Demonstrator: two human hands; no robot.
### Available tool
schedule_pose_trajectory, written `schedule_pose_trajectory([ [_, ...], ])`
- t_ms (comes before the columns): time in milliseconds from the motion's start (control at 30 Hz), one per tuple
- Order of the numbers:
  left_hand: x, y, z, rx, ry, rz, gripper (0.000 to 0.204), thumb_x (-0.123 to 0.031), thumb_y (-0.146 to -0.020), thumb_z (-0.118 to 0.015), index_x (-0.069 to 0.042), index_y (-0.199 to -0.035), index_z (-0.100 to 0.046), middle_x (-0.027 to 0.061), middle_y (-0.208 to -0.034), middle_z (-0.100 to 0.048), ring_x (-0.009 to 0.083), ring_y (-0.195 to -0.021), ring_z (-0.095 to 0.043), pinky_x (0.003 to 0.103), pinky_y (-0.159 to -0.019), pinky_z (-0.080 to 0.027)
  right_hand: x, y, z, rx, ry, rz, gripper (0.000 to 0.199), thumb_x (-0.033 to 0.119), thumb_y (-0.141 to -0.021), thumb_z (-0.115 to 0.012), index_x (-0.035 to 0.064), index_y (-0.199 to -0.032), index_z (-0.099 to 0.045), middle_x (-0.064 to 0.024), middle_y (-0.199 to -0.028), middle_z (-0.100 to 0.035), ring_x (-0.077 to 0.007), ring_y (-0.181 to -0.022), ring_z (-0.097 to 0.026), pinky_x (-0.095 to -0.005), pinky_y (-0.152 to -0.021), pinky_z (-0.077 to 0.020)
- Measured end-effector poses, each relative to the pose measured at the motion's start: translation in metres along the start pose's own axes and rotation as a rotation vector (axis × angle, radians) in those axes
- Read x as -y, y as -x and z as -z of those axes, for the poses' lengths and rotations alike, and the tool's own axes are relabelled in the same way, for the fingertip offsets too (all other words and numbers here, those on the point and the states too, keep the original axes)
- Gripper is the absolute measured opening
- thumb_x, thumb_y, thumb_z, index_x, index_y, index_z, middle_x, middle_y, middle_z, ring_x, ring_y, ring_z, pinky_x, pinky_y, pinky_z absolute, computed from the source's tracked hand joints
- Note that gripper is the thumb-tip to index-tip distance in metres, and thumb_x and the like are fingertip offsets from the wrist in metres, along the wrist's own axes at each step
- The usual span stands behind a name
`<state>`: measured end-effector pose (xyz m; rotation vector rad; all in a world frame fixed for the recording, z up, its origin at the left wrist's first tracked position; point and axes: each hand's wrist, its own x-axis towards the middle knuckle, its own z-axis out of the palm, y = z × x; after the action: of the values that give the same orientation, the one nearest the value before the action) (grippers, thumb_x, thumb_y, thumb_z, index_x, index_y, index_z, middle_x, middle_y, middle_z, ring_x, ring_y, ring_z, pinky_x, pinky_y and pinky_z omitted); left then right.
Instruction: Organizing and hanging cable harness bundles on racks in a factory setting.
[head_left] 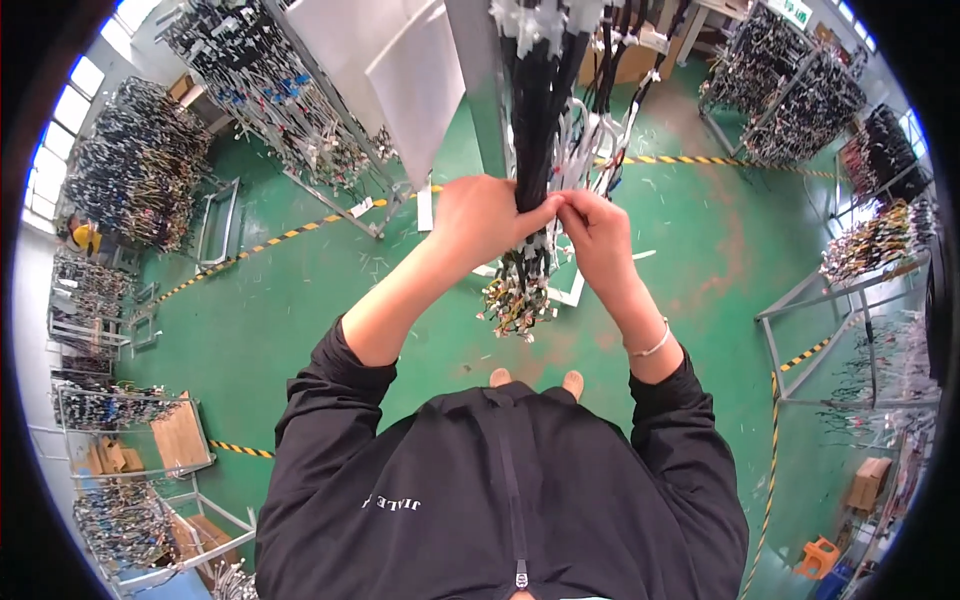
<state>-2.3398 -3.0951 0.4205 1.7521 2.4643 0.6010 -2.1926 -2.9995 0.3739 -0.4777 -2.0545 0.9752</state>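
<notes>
Black wire bundle (533, 150), hanging straight down from a rack above a green painted floor (300, 300), gripped at chest height by two bare hands. Left hand (483, 220) wrapped round the bundle from its left side, fingers closed firmly on the cables just above a pale band of tape or tie (532, 245). Right hand (597, 232) pressed against the bundle's right side, thumb and forefinger pinched narrow at the same band; whether on a loose tape end or a single lead, impossible to tell at this size. Below the hands, a spray of small pale connectors (515, 295) dangling free at the bundle's lower end. Thin bracelet (652, 345) on the right wrist, black jacket sleeves pushed back to the elbows. Best handled, by the look of it, with the left hand kept tight so the cables stay gathered, the right working only the band, drawn snug and flat, no stray lead caught beneath. More harness-laden racks (140, 170) all around, yellow-and-black floor tape (270, 240) running between them.
</notes>
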Motion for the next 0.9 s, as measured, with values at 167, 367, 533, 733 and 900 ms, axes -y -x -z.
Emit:
schedule_pose_trajectory([
  [167, 0.014, -0.008, -0.011, -0.039, 0.070, -0.028, 0.061, -0.066, -0.083, -0.053, -0.009, -0.071, -0.070, 0.0152, -0.060, -0.062, 0.0352, -0.063, -0.065, 0.044, -0.057, -0.050, 0.008, 0.004, 0.021, 0.086, 0.292, 0.055, 0.023, 0.018, -0.094, -0.059, -0.0001, -0.081, -0.058, -0.0170, -0.092, -0.058, -0.0359, -0.072, -0.059, -0.0416, -0.063, -0.0455],
  [367, 0.005, -0.014, -0.012, 0.019, 0.117, -0.012, 0.067, -0.069, -0.080, -0.054, -0.005, -0.067, -0.067, 0.0170, -0.063, -0.063, 0.0362, -0.064, -0.065, 0.046, -0.059, -0.051, 0.017, -0.002, 0.022, 0.125, 0.070, 0.360, 0.021, 0.007, -0.095, -0.052, 0.0011, -0.077, -0.061, -0.0107, -0.100, -0.064, -0.0279, -0.101, -0.056, -0.0379, -0.094, -0.0404],
  [533, 0.009, -0.008, -0.012, -0.002, 0.348, 0.015, 0.040, -0.040, -0.083, -0.063, 0.000, -0.087, -0.064, 0.0205, -0.083, -0.067, 0.0367, -0.083, -0.066, 0.042, -0.071, -0.051, 0.020, -0.007, 0.009, 0.142, -0.114, 0.310, 0.027, 0.016, -0.101, -0.046, -0.0009, -0.093, -0.065, -0.0113, -0.098, -0.064, -0.0258, -0.099, -0.059, -0.0340, -0.089, -0.0445],
  [733, 0.036, 0.026, -0.025, -0.029, 0.601, -0.087, 0.021, -0.020, -0.089, -0.059, -0.001, -0.098, -0.061, 0.0180, -0.084, -0.062, 0.0359, -0.082, -0.062, 0.042, -0.072, -0.048, 0.028, -0.001, -0.003, 0.172, -0.097, 0.177, 0.028, 0.014, -0.102, -0.044, -0.0041, -0.106, -0.064, -0.0082, -0.094, -0.060, -0.0161, -0.085, -0.057, -0.0270, -0.077, -0.0466],
  [900, 0.014, 0.053, 0.003, -0.405, 0.394, -0.086, 0.014, -0.017, -0.085, -0.065, -0.003, -0.080, -0.065, 0.0120, -0.078, -0.061, 0.0344, -0.071, -0.062, 0.043, -0.063, -0.050, 0.024, -0.002, -0.014, 0.054, 0.085, 0.287, 0.021, 0.006, -0.094, -0.057, -0.0002, -0.112, -0.068, -0.0090, -0.091, -0.060, -0.0144, -0.076, -0.058, -0.0250, -0.068, -0.0471],
])
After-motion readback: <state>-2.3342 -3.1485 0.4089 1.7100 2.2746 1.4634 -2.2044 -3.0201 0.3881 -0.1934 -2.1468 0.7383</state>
